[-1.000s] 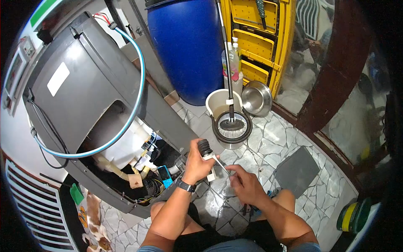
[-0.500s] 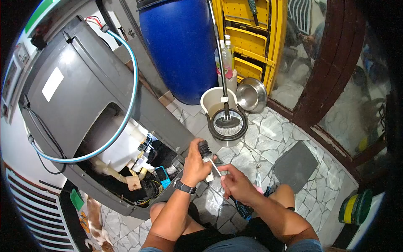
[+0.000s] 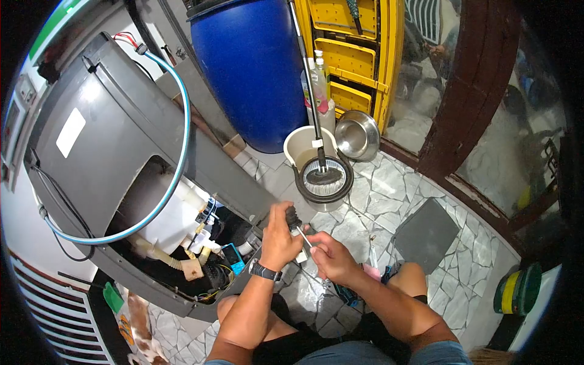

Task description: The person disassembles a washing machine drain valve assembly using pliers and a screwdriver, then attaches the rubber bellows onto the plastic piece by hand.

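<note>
My left hand [image 3: 281, 242], with a dark watch on the wrist, is wrapped round a black ribbed rubber bellows [image 3: 292, 217] with a pale end. My right hand [image 3: 333, 258] is closed on a thin, light-coloured rod [image 3: 305, 238]; its far end reaches the pale part beside the left fingers. The fingers hide how the rod meets that part. Left of my hands a big grey appliance cabinet [image 3: 213, 167] leans over, with white plastic parts, a corrugated hose [image 3: 159, 252] and wires showing through its opening.
A blue-and-white hose [image 3: 187, 115] loops over the cabinet. Beyond stand a blue barrel [image 3: 249, 73], a mop bucket [image 3: 292, 141], a metal bowl [image 3: 358, 135] and yellow steps [image 3: 347, 58]. A grey panel [image 3: 427, 234] lies on the tiles at right. A brown-and-white animal [image 3: 141, 322] lies lower left.
My right hand has moved up and left, closer to my left hand, and less of the rod shows. The whole view has shifted slightly. Both hands keep their hold.
</note>
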`<state>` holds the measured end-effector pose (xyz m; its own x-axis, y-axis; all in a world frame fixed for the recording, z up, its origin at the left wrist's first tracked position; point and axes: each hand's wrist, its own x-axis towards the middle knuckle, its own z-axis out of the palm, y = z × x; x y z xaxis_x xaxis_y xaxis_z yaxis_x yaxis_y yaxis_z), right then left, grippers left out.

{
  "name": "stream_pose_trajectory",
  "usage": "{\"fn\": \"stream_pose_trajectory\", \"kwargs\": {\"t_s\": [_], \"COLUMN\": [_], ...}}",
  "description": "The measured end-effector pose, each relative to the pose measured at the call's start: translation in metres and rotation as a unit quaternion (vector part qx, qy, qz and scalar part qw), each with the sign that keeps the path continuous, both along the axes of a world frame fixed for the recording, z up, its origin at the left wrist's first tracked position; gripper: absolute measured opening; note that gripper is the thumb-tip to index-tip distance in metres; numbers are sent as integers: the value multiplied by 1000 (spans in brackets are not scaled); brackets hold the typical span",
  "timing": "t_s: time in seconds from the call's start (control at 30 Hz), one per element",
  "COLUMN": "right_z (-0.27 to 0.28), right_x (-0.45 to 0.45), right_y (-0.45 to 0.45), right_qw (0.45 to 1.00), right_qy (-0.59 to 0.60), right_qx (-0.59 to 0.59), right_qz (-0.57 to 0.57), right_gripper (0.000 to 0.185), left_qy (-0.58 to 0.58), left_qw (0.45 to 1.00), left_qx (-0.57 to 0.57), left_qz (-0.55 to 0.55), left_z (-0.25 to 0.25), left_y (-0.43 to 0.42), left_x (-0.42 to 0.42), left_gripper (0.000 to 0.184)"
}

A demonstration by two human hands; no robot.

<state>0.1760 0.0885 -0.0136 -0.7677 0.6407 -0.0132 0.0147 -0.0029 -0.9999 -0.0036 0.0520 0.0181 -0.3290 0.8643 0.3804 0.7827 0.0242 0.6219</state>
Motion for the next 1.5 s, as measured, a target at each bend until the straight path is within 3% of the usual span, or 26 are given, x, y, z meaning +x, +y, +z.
{"fn": "stream_pose_trajectory", "kwargs": {"t_s": [0.07,0.2,0.37,0.47,0.57,0.7,0.77,0.9,0.97,1.0,1.1,1.2,1.23,1.27,1.33,1.37,1.4,1.47,1.5], "right_z": [0,-2,9,3,17,10,-1,-1,1,1,2,6,1,0,7,13,11,5,3], "right_x": [1,-7,-18,-25,-27,-34,-30,-25,-20,-20,-28,-30,-31,-29,-26,-26,-32,-46,-48], "right_y": [-4,-11,-31,-36,-41,-37,-28,-21,-20,-19,-21,-26,-25,-21,-10,-10,-18,-35,-34], "right_qw": [977,974,923,948,923,933,978,971,994,993,949,915,963,962,953,917,916,874,883], "right_qy": [60,107,154,128,143,127,90,93,39,40,106,147,84,85,62,116,120,207,201], "right_qx": [-205,-202,-347,-279,-342,-314,-167,-212,-74,-74,-290,-371,-251,-252,-296,-381,-382,-430,-413], "right_qz": [12,5,-63,-90,-104,-118,-87,-66,-75,-81,-69,-62,-58,-59,-20,-14,-18,-92,-90], "right_gripper": [26,26,26,26,24,22,21,22,22,22,19,18,18,18,18,18,18,19,19], "left_qy": [13,11,-1,-3,-13,5,-6,-25,-20,-18,-13,-41,-40,-25,-7,-23,-30,-39,-38], "left_qw": [1000,1000,1000,1000,999,999,999,999,998,998,998,996,996,996,995,995,995,994,994], "left_qx": [-10,-3,-14,-14,-22,-9,-18,-36,-38,-37,18,17,17,19,17,14,12,4,-2], "left_qz": [7,16,14,16,31,42,33,31,43,57,58,76,73,83,95,99,98,102,107], "left_z": [-2,-1,-10,-11,-21,-19,-17,-16,-15,-15,-25,-30,-33,-36,-36,-35,-36,-42,-46], "left_y": [0,3,6,7,10,11,11,6,7,9,12,12,13,13,12,13,15,18,18], "left_x": [3,1,-5,-5,-10,-9,-9,-3,0,3,3,7,7,5,3,2,1,-1,-3], "left_gripper": [63,67,71,73,77,78,77,74,73,72,63,62,62,62,62,63,63,65,65]}}
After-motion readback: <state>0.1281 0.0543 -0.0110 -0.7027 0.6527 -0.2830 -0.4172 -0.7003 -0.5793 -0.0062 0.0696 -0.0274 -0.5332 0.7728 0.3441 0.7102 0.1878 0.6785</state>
